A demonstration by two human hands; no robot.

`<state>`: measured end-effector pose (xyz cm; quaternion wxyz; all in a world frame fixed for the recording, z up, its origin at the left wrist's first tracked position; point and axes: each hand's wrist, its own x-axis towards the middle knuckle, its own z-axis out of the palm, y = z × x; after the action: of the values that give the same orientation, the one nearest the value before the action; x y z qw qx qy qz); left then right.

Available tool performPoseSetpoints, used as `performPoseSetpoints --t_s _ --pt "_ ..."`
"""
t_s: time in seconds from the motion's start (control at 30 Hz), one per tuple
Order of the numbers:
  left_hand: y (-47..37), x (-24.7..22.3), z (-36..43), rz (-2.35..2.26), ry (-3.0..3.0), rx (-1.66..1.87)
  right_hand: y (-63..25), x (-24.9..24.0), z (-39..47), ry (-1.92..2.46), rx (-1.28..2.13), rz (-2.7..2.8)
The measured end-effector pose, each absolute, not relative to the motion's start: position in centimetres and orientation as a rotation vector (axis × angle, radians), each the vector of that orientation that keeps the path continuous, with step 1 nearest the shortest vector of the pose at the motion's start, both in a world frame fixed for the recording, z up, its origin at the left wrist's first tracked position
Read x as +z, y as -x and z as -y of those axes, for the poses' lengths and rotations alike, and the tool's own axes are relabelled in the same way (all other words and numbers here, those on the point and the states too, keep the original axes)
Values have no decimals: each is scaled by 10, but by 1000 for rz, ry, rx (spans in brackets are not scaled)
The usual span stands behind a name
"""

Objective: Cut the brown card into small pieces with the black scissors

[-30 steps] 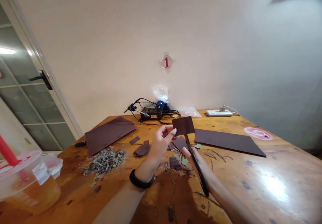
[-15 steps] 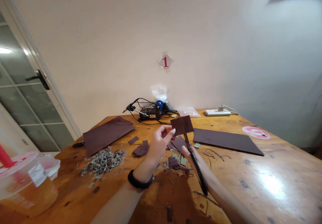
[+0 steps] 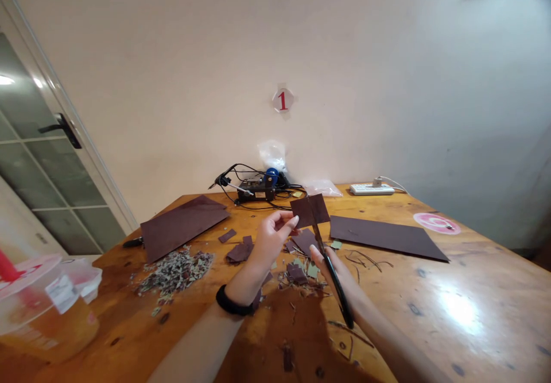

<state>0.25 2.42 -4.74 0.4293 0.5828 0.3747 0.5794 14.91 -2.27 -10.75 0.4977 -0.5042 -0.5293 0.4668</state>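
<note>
My left hand point(image 3: 275, 231) pinches the left side of a small dark brown sheet piece point(image 3: 302, 213), which looks like sandpaper, above the table. In my right hand point(image 3: 331, 268) is a pair of black-handled scissors point(image 3: 333, 279), its blades pointing up and away from me. Those blades meet the sheet piece near its middle and run up across it; whether they are fully closed is hard to see. Under the hands lie brown and pale green offcuts point(image 3: 297, 274). A small stack of cut brown pieces point(image 3: 240, 251) is left of them, beside my left wrist.
Large brown sheets lie at left point(image 3: 183, 228) and right point(image 3: 387, 238). A pile of shreds point(image 3: 178, 271) sits left, near a lidded drink cup point(image 3: 47, 314). At the back are a black device with cables point(image 3: 253, 190), a plastic bag point(image 3: 322, 188) and a power strip point(image 3: 371, 189).
The view has shifted slightly, so the scene sits a little higher in the picture. Both hands, the scissors and the sheet piece keep nearly the same pose.
</note>
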Motion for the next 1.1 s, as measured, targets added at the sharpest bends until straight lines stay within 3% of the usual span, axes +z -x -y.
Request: performPoseSetpoints --t_s 1.1 --pt "-4 -53 -25 -921 -1478 1452 -149 -114 16 1187 1097 1320"
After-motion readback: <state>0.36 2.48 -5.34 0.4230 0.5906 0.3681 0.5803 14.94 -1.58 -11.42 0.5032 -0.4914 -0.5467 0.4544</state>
